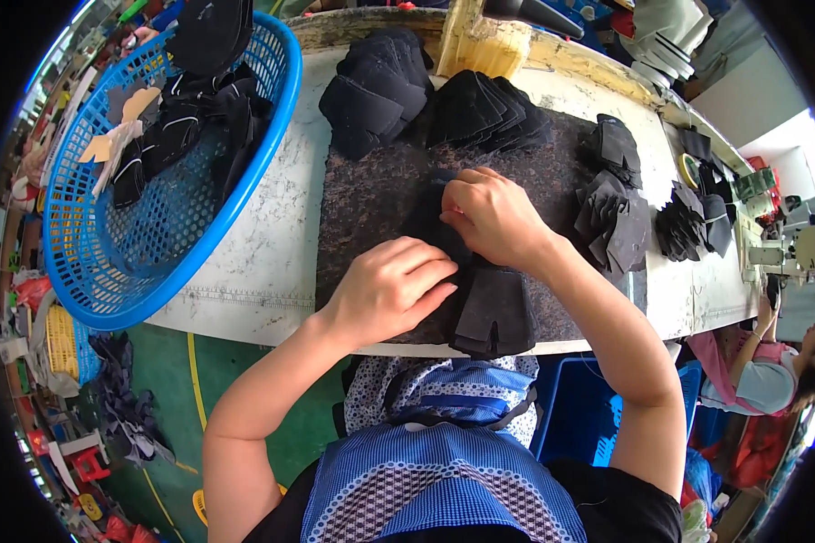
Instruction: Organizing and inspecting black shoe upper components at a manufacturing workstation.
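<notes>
Between my hands a dark, flat cut piece point(423, 220) lies on the dark speckled mat point(362, 204); its outline blends into the mat. My right hand point(493, 215) is closed at its upper part, fingertips pinched and partly hidden. Lower on the left, my left hand point(394, 285) has curled fingers at the near edge of the same piece. Just below my right wrist, at the table's front edge, sits a stack of black notched pieces point(493, 312). Two fanned piles of black pieces, a left pile point(376, 95) and a right pile point(484, 113), lie beyond my hands.
A blue plastic basket point(285, 118) with black parts and scraps stands at left. Smaller black stacks point(614, 222) line the mat's right side. A wooden block point(484, 50) stands at the back. A blue bin point(566, 407) is below the table; another person point(761, 380) sits at right.
</notes>
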`<action>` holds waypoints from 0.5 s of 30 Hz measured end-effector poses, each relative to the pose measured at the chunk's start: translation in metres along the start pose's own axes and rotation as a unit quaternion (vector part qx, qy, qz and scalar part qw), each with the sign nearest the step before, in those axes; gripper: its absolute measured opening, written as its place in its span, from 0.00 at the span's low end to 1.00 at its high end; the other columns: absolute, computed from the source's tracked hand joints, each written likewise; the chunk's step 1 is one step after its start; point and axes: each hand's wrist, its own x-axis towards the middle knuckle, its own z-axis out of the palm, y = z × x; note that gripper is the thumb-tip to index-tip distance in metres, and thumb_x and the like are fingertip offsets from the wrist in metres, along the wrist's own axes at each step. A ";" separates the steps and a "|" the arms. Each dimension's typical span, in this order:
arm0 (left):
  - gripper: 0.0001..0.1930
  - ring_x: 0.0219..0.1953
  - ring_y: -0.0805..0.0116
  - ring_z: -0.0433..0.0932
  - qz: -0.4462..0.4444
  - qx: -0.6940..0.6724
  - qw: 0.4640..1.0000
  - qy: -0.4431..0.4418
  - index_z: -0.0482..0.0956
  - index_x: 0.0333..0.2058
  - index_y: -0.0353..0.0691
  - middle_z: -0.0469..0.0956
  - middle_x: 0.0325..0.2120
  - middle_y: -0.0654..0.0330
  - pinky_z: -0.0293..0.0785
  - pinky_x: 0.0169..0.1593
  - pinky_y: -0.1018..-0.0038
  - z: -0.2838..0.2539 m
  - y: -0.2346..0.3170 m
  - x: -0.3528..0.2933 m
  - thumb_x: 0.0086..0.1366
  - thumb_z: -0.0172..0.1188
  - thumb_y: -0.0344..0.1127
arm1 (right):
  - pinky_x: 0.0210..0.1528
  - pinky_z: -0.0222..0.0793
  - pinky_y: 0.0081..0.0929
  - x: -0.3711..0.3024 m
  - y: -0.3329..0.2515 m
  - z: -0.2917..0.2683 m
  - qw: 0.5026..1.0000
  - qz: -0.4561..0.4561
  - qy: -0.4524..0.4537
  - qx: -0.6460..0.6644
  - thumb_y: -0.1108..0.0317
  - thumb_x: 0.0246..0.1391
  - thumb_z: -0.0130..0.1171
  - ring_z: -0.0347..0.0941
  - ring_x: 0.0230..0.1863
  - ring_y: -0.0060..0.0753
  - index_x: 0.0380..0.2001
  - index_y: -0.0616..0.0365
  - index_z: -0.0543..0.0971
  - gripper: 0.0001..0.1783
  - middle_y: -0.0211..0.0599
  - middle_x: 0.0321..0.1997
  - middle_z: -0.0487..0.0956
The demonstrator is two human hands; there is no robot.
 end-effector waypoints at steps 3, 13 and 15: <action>0.09 0.39 0.56 0.84 0.013 0.004 1.000 -0.021 0.86 0.37 0.37 0.85 0.36 0.58 0.82 0.44 0.64 0.001 -0.007 -0.001 0.57 0.74 0.28 | 0.52 0.76 0.44 -0.005 0.001 -0.011 0.998 -0.048 0.001 0.046 0.66 0.49 0.73 0.79 0.47 0.52 0.32 0.58 0.82 0.11 0.43 0.38 0.82; 0.15 0.57 0.53 0.79 -0.004 0.013 0.999 -0.034 0.83 0.49 0.40 0.82 0.52 0.58 0.76 0.61 0.61 0.020 -0.019 0.003 0.63 0.70 0.31 | 0.41 0.77 0.28 0.003 0.023 -0.033 0.939 0.155 0.040 0.304 0.65 0.60 0.69 0.81 0.35 0.24 0.40 0.67 0.88 0.14 0.39 0.32 0.87; 0.14 0.57 0.53 0.80 -0.005 0.004 0.999 -0.034 0.83 0.48 0.39 0.83 0.52 0.58 0.76 0.62 0.61 0.021 -0.029 0.001 0.63 0.70 0.31 | 0.42 0.77 0.30 -0.012 0.011 -0.055 0.923 0.187 0.176 0.288 0.66 0.58 0.69 0.82 0.36 0.28 0.41 0.66 0.87 0.13 0.41 0.34 0.87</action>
